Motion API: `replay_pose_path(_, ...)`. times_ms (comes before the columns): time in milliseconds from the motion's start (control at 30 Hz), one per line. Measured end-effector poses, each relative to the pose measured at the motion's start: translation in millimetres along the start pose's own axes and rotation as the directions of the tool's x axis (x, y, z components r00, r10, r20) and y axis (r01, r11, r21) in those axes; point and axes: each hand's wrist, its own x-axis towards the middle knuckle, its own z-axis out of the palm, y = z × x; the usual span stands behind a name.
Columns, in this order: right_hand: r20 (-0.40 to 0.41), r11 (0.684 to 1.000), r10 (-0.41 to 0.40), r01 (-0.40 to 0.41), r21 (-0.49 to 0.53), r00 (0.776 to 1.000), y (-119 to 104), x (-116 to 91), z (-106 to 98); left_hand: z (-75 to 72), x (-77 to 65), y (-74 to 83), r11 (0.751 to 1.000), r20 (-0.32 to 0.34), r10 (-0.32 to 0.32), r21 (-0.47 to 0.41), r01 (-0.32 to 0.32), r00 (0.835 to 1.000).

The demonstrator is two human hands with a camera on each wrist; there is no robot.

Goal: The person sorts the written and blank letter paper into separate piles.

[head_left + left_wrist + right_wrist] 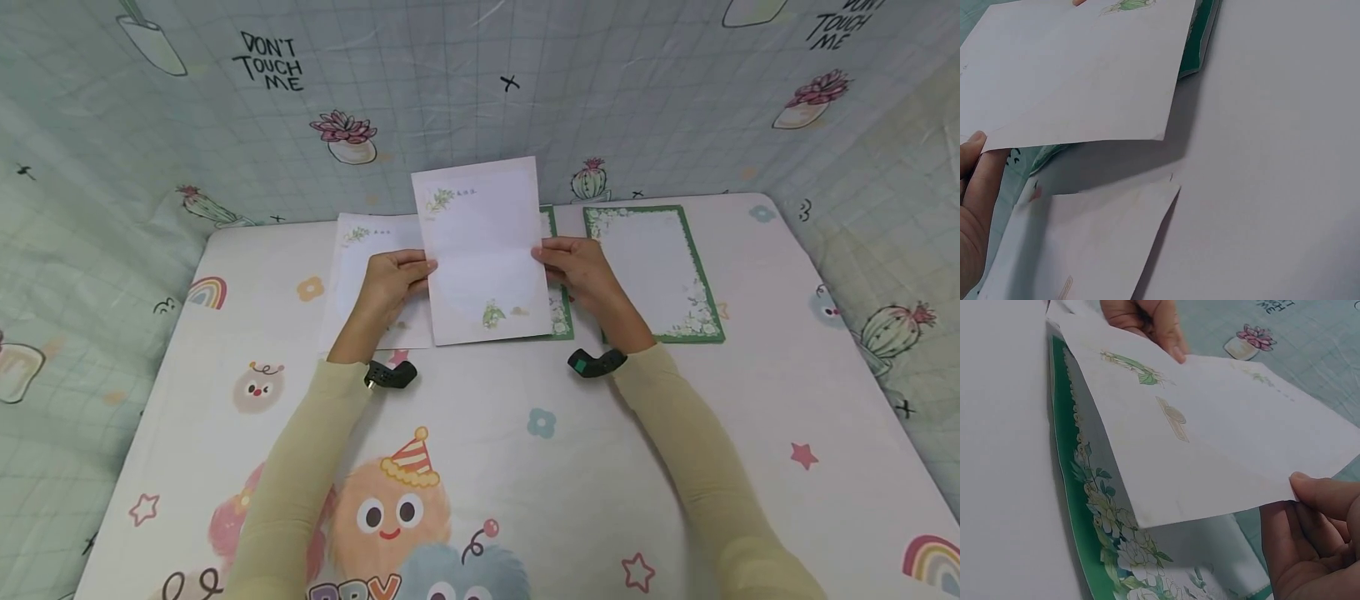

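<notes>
A white sheet of paper point(483, 250) with small green leaf prints is held up between both hands, tilted above the table. My left hand point(393, 283) pinches its left edge, thumb on the front. On the opposite edge, my right hand point(583, 271) pinches it the same way; the right wrist view shows the thumb on top and fingers beneath. Behind the sheet lies a green-bordered floral sheet point(562, 312), mostly hidden. Under my left hand is another white sheet point(352, 283) with a similar leaf print.
A second green-bordered sheet point(652, 275) lies to the right on the white patterned table cover point(570, 492). A pale green printed curtain point(450, 92) hangs behind the table. Dark wrist cameras point(393, 374) sit at both cuffs.
</notes>
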Motion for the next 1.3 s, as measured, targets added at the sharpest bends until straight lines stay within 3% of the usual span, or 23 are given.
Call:
replay_pose_path(367, -0.010, 0.995, -0.063, 0.063, 0.074, 0.998, 1, 2, 8, -3.3, -2.2, 2.6, 1.000, 0.000, 0.005, -0.005, -0.005, 1.000)
replay_pose_path(633, -0.010, 0.991, -0.066, 0.067, 0.118, 0.998, 2, 2, 12, -7.2, -5.2, 4.3, 0.998, 0.001, 0.011, -0.068, -0.011, 1.000)
replay_pose_path(933, -0.035, 0.991, -0.041, 0.045, 0.129, 0.999, 2, 2, 19, -13.0, -4.9, 6.7, 0.999, -0.006, 0.012, -0.030, -0.013, 1.000)
replay_pose_path(1300, 0.015, 0.990, -0.045, 0.043, 0.134, 0.999, 4, 4, 27, -24.8, -8.0, 8.5, 1.000, -0.012, 0.024, -0.012, -0.024, 1.000)
